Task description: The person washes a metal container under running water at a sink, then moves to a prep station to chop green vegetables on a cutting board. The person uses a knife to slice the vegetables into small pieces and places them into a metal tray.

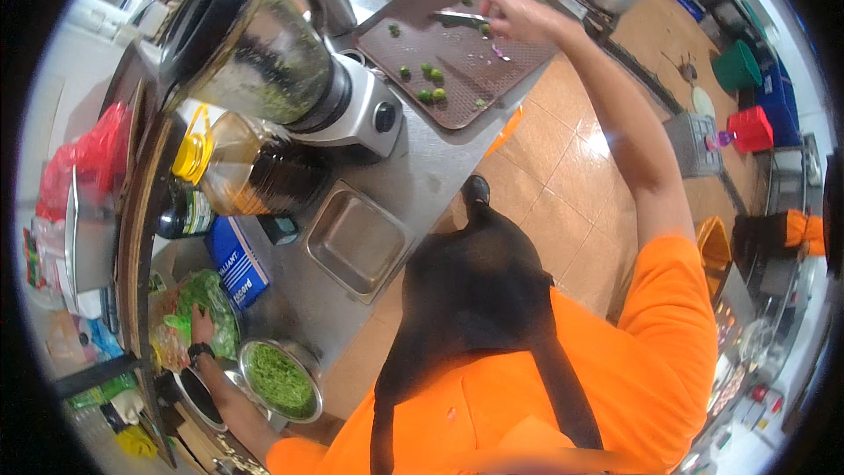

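My right hand (517, 18) grips a small knife (460, 15) above a brown textured tray (448, 102). Several small green citrus fruits (427, 72) are scattered over the tray, and a purplish scrap (499, 53) lies on it too. Far to the left, my left hand (201, 326) is at a clear plastic bag of green leaves (204, 293), fingers pointing into it. Whether those fingers pinch anything is too small to tell. Close to that wrist stands a metal bowl (315, 402) filled with chopped greens (280, 376).
On the steel counter (428, 178) stand a blender (297, 72) with green residue, a large yellow-capped bottle (231, 158), a steel pan (356, 244) and a blue record book (237, 264). A wooden shelf edge (142, 224) runs along the left. Another person (784, 234) is at far right.
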{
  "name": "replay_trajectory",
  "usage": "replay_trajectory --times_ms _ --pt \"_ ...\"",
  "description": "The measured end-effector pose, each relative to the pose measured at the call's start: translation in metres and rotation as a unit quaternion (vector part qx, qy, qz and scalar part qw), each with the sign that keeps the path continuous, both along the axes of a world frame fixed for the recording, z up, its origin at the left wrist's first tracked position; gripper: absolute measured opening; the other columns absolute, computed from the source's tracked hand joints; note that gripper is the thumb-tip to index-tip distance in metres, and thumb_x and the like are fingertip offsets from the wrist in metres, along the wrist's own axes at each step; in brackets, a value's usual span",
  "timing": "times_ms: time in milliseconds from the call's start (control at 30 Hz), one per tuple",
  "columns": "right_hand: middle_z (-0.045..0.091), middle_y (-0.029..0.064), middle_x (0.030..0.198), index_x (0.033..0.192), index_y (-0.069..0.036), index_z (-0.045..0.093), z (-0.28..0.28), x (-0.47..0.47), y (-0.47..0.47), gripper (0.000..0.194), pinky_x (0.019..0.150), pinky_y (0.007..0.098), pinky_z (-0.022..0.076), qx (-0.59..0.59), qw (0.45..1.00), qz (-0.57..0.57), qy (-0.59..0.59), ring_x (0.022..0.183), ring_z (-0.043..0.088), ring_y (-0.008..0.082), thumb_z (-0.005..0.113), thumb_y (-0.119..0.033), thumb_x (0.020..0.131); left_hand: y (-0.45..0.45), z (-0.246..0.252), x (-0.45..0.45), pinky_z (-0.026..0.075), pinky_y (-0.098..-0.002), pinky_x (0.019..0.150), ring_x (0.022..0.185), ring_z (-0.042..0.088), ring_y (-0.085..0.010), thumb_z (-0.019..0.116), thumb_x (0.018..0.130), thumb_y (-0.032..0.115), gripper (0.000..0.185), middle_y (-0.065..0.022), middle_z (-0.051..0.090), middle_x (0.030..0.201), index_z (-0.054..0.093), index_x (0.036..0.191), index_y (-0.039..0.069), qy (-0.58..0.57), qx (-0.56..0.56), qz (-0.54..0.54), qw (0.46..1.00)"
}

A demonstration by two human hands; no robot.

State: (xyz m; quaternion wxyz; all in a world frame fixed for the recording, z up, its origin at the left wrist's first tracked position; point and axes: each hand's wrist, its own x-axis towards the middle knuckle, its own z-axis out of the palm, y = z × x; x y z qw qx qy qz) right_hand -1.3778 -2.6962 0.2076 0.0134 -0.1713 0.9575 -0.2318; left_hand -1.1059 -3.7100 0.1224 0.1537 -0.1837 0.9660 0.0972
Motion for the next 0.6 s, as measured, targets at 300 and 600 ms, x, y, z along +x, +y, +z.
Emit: replay_trajectory --times_ms 300,600 --pt "0.073 0.0060 0.087 0.125 -0.005 0.059 -0.072 0.031 0.009 0.030 0.063 0.0336 0.0542 -0.149 0.979 -0.057 -0.130 0.074 0.067 0.0161 0.067 -0.017 0.098 -0.015 0.030 0.021 0.046 -0.0460 0.107 0.131 0.059 -0.0437 0.054 0.109 0.045 0.069 -0.0262 0.060 0.144 0.038 0.161 0.004 0.193 0.022 0.120 0.974" --pt "0.073 0.0039 0.102 0.129 -0.008 0.056 -0.090 0.038 -0.001 0.025 0.064 0.0255 0.0503 -0.221 0.951 -0.059 -0.209 0.080 0.064 0.0089 0.062 -0.014 0.106 -0.031 0.027 0.060 0.045 -0.0421 0.102 0.118 0.054 -0.0353 0.053 0.107 0.044 0.063 -0.0198 0.058 0.136 0.041 0.155 0.005 0.343 0.003 0.305 0.888"
